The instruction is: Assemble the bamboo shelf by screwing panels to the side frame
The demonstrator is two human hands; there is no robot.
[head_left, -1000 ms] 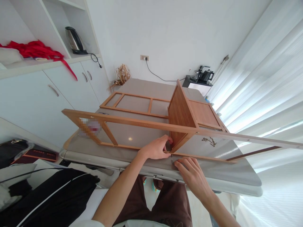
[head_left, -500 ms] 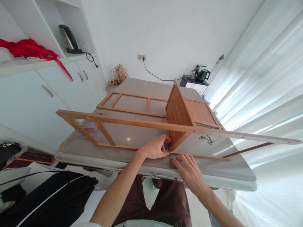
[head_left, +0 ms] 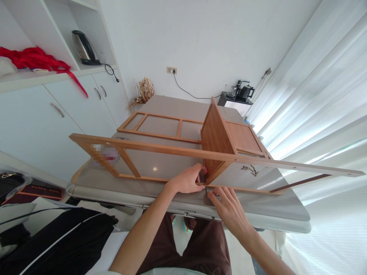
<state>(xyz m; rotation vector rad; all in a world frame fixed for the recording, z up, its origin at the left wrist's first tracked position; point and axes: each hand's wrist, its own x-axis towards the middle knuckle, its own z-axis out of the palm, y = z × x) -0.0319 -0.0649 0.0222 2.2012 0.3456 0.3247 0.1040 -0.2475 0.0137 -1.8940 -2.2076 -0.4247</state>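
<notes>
On the counter [head_left: 276,208], you're bracing the wooden frame [head_left: 195,154]!
By the upright panel [head_left: 216,133], your left hand [head_left: 187,180] is curling closed on the frame's near edge; your right hand [head_left: 229,206] is pinching a screw [head_left: 206,190], now drawing up to that edge, apparently lining up.

Bare hands, left hand [head_left: 187,178] and right hand [head_left: 229,204], had slim fingers; forearms were uncovered. A pale sleeve edge [head_left: 108,272] showed on the left arm. Trousers [head_left: 210,240] were dark brown, loose-cut, with faint angular line markings [head_left: 213,269] on the right thigh. Top's hem [head_left: 172,271] was pale, slightly greenish. Footwear [head_left: 185,227] had turquoise edging; finer detail was too small to tell.
</notes>
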